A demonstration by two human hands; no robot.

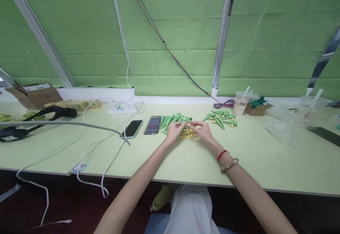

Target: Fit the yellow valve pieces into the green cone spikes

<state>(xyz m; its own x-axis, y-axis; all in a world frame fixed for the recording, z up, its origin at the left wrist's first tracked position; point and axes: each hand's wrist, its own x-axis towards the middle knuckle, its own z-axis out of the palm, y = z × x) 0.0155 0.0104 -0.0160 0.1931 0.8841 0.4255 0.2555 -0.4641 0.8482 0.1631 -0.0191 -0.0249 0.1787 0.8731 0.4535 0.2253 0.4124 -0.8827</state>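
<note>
I am looking down at my two hands meeting over a small heap of yellow pieces [188, 133] in the middle of the table [239, 156]. My left hand [174, 131] is curling its fingers around a green cone, pinching it near the wide end, though the cone is mostly hidden behind the fingers. My right hand [202, 129] is closing thumb and forefinger on what looks like one yellow piece and bringing it against the cone; the contact itself is too small for me to tell for certain.

Judging by how things are lying, I am somewhere in the middle of the work. To the right, just beyond my right hand, a pile of fitted cones [221, 118] is lying with yellow bits showing on their ends, so those look done. Just behind my left hand a bunch of plain green cones [171, 119] is waiting with no yellow visible, so those look still to do, and the yellow heap is far from used up.

Beside the plain cones two phones [133, 128] are lying flat, with a power strip [123, 108] and white cables behind them. A plastic cup [241, 103] is standing at the back edge.
</note>
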